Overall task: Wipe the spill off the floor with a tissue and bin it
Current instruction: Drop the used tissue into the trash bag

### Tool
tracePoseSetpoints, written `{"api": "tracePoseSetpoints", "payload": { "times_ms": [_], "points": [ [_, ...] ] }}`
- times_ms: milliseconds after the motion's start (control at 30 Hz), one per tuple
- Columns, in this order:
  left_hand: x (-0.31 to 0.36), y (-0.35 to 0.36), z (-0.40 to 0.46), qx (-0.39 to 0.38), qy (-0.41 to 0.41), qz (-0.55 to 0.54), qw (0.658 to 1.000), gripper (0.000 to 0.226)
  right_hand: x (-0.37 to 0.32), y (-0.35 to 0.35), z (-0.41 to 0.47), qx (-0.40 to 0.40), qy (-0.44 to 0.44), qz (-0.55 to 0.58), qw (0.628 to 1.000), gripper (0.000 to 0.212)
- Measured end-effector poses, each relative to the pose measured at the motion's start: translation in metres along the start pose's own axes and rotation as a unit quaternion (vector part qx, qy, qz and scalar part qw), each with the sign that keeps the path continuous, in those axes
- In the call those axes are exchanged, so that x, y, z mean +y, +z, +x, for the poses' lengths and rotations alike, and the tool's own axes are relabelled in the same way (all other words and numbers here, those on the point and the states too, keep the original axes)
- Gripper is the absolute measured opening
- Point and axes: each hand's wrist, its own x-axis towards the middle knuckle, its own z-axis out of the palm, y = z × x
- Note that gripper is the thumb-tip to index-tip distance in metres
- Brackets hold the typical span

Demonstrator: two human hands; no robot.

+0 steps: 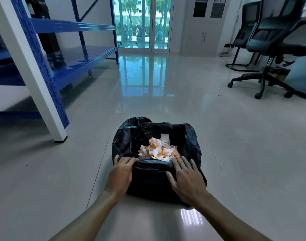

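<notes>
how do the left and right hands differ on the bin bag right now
The left hand sits at the near left corner of the black bin bag, its fingers curled over the rim. The right hand lies flatter, with fingers spread and straighter, pressed on the bag's near right side, fingertips at the rim. Both are bare, both touch the bag, and neither holds a tissue; the orange-stained tissues lie inside.
</notes>
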Motion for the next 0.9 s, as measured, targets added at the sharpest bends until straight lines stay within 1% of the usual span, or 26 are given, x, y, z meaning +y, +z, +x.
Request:
{"api": "tracePoseSetpoints", "payload": {
  "times_ms": [67,133,333,467,600,767,900],
  "points": [
    [-0.001,0.001,0.000,0.008,0.009,-0.004,1.000,0.041,0.003,0.011,-0.004,-0.002,-0.013,-0.003,1.000,0.078],
    [-0.003,0.003,0.004,0.012,0.017,-0.006,1.000,0.041,0.006,0.016,0.001,-0.011,-0.018,-0.006,1.000,0.083],
    [-0.012,0.011,0.036,0.024,0.003,-0.041,0.999,0.039,0.013,0.021,0.044,-0.027,-0.016,-0.004,0.999,0.087],
    [-0.023,0.025,0.072,0.041,-0.004,-0.057,0.998,0.037,0.025,0.034,0.088,-0.038,-0.019,0.001,0.999,0.093],
    [-0.032,0.041,0.112,0.055,0.001,-0.047,0.997,0.037,0.036,0.047,0.135,-0.046,-0.023,-0.003,0.999,0.097],
    [-0.044,0.060,0.152,0.074,0.009,-0.022,0.997,0.040,0.048,0.057,0.188,-0.060,-0.020,-0.004,0.998,0.096],
    [-0.046,0.068,0.161,0.093,0.015,-0.014,0.995,0.042,0.052,0.065,0.199,-0.044,-0.018,-0.014,0.999,0.099]
  ]
}}
